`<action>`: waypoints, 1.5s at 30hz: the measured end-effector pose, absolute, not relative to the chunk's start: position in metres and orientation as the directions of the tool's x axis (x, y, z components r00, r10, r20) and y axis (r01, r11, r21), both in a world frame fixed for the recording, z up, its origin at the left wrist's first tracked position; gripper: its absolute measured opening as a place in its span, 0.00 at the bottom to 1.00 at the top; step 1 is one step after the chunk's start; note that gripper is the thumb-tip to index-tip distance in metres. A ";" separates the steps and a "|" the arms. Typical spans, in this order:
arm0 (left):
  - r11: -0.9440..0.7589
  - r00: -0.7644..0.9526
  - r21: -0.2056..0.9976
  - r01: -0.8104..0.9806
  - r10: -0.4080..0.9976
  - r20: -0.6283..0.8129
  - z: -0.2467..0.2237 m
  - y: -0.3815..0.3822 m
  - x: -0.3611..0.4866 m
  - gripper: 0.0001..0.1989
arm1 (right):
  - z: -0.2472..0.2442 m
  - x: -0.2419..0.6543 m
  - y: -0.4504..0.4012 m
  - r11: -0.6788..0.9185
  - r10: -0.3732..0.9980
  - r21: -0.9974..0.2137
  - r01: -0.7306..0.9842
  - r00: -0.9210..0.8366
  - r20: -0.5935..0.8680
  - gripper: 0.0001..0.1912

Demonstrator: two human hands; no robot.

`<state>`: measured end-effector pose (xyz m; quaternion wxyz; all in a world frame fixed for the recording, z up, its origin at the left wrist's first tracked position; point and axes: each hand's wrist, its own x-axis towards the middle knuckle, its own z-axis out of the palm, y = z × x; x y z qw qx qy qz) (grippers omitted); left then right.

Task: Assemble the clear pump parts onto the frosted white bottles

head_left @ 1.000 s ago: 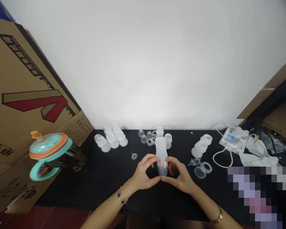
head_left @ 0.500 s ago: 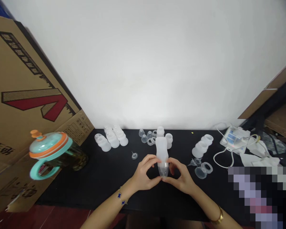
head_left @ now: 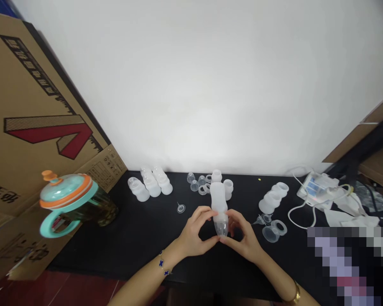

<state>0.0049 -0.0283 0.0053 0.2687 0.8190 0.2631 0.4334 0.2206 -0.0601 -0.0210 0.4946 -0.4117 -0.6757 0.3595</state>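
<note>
A white bottle (head_left: 218,198) with a clear cap lies between my hands, its cap end toward me. My left hand (head_left: 196,231) grips the cap end from the left, and my right hand (head_left: 244,236) grips it from the right, thumbs meeting at the tip. Just beyond the bottle are open white bottles (head_left: 228,188), clear caps (head_left: 194,184) and rings (head_left: 202,189). A small clear part (head_left: 181,208) lies left of them.
Several capped bottles (head_left: 153,185) stand at the left, near a teal-lidded jug (head_left: 70,193) and a cardboard box (head_left: 28,93). Open bottles (head_left: 271,200) and clear discs (head_left: 270,233) are at the right, before white cables (head_left: 301,216). A pixelated patch covers the lower right.
The view has shifted slightly. Both hands keep their hold on the bottle's cap end, with little other visible change.
</note>
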 end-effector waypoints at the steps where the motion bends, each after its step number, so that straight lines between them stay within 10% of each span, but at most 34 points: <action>1: -0.719 0.487 0.665 0.204 0.663 0.568 0.005 -0.028 0.005 0.31 | -0.021 0.221 -0.060 0.399 0.913 -0.897 0.191 -0.173 0.369 0.32; 28: -0.597 0.397 0.615 0.515 0.802 0.446 0.001 -0.012 0.005 0.34 | -0.007 0.223 -0.042 -0.149 0.974 -0.909 -0.388 -0.214 -0.069 0.30; 35: -0.508 0.388 0.759 0.407 0.848 0.359 0.005 -0.012 0.007 0.25 | -0.004 0.222 -0.040 -0.198 0.965 -0.898 -0.393 -0.240 -0.107 0.28; 39: -0.144 0.430 0.985 0.092 0.898 0.091 0.007 -0.007 0.007 0.24 | -0.002 0.223 -0.039 -0.170 0.970 -0.905 -0.390 -0.229 -0.083 0.29; 45: 0.177 0.489 0.961 -0.213 0.871 -0.052 0.006 -0.003 0.008 0.22 | -0.004 0.221 -0.040 -0.210 0.954 -0.967 -0.143 -0.245 -0.171 0.20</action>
